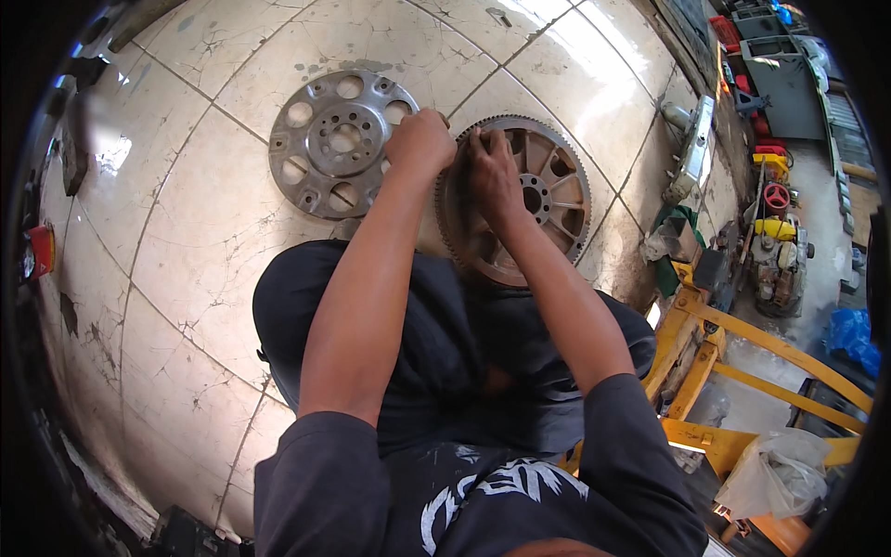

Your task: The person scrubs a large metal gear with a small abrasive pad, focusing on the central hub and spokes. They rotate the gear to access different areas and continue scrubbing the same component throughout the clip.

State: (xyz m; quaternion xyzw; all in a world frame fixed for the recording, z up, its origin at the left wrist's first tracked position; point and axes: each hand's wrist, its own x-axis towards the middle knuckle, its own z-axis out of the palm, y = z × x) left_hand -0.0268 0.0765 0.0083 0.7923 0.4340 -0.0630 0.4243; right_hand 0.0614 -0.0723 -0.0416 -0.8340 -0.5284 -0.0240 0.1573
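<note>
A toothed metal flywheel (568,206) with spoke-like ribs lies before my knees, a little right of the middle. My left hand (422,146) is closed in a fist at its upper left rim, between it and a flat metal disc; whatever the fist holds is hidden. Over the flywheel's left part, my right hand (493,174) has its fingers curled down and pressed together near the rim; I cannot make out what is in them. The shiny disc (320,139), with several round holes, lies flat on the tiles to the left, partly behind my left wrist.
Cracked cream floor tiles (186,251) surround me. A yellow metal frame (733,367) stands close at my right, with a clear plastic bag (775,473) on it. Farther right are a small engine-like machine (778,265), a grey metal part (691,153) and a blue bag (851,339).
</note>
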